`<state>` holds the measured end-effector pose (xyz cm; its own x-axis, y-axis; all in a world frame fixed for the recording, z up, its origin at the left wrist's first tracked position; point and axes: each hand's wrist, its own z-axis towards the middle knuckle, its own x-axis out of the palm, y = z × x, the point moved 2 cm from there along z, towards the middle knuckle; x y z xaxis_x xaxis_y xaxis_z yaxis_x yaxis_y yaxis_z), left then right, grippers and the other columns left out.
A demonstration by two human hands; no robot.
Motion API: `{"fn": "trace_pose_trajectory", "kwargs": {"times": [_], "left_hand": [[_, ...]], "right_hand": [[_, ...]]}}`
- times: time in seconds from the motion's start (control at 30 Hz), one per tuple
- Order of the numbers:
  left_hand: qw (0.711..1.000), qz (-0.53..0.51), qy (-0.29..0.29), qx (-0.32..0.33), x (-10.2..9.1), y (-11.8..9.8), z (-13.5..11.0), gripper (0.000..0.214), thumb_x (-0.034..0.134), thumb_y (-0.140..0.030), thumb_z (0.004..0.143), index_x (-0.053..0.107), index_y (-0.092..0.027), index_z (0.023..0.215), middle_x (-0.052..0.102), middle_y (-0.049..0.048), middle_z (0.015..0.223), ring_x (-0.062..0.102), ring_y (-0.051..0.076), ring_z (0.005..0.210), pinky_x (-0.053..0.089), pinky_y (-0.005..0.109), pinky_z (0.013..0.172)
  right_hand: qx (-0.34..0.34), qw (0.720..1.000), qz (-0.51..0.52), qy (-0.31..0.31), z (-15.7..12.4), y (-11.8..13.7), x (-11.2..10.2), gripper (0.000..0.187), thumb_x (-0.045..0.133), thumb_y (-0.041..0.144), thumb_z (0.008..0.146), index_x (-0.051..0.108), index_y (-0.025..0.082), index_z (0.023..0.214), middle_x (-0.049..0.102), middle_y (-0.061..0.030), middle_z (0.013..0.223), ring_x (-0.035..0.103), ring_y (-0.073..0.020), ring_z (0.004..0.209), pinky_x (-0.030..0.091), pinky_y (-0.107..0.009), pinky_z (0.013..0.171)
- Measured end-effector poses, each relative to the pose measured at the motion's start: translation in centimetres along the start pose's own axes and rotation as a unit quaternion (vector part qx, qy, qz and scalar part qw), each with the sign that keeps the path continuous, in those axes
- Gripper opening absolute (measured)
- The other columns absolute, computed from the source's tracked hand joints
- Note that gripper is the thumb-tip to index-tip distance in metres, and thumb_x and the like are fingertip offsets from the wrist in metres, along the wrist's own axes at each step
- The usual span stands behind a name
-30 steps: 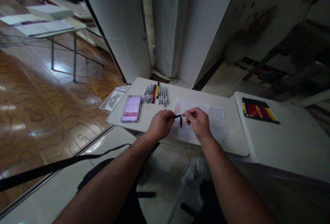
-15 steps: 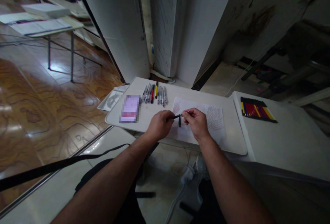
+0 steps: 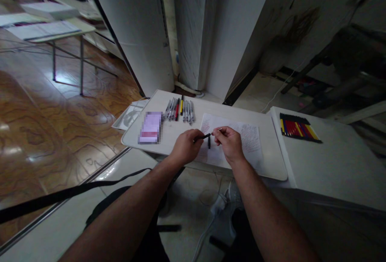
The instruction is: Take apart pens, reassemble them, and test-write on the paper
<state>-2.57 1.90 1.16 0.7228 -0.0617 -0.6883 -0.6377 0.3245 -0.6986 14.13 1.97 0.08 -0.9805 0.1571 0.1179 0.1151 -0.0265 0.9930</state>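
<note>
Over the sheet of paper (image 3: 251,139), which is covered in handwriting, my two hands meet almost fingertip to fingertip. My left hand (image 3: 187,146) is closed around a black pen barrel (image 3: 205,136) that points right. In a pinch, my right hand (image 3: 228,141) holds a thin pale piece (image 3: 220,129) that looks like a pen refill; its end is close to the barrel's tip, and whether they touch is too small to tell. Below the fingers a short black pen cap (image 3: 209,142) lies on the paper.
Several clear pens (image 3: 188,111), a red pen (image 3: 177,109) and a yellow pen (image 3: 181,105) lie at the back of the small white table (image 3: 169,137). A pixelated phone (image 3: 150,127) lies left. On the adjoining surface, right, is a row of coloured pens (image 3: 300,128).
My hands hold the same pose with the barrel and the thin piece between them. The whole view has shifted slightly; nothing else has visibly moved.
</note>
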Motion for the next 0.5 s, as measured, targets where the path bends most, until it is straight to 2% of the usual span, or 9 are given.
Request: {"fn": "trace_pose_trajectory", "kwargs": {"times": [0.5], "left_hand": [[1.000,-0.008,-0.003,-0.002,-0.05,0.04,-0.03,0.014,0.058,-0.019,0.081,0.068,-0.020,0.090,0.072,0.0036,0.086,0.062,0.016,0.074,0.047,0.027,0.068]], "right_hand": [[0.002,1.000,-0.004,-0.007,0.00,0.15,-0.06,0.024,0.075,0.038,0.070,0.068,0.017,0.080,0.063,0.0009,0.062,0.052,-0.0092,0.050,0.041,-0.022,0.046]]}}
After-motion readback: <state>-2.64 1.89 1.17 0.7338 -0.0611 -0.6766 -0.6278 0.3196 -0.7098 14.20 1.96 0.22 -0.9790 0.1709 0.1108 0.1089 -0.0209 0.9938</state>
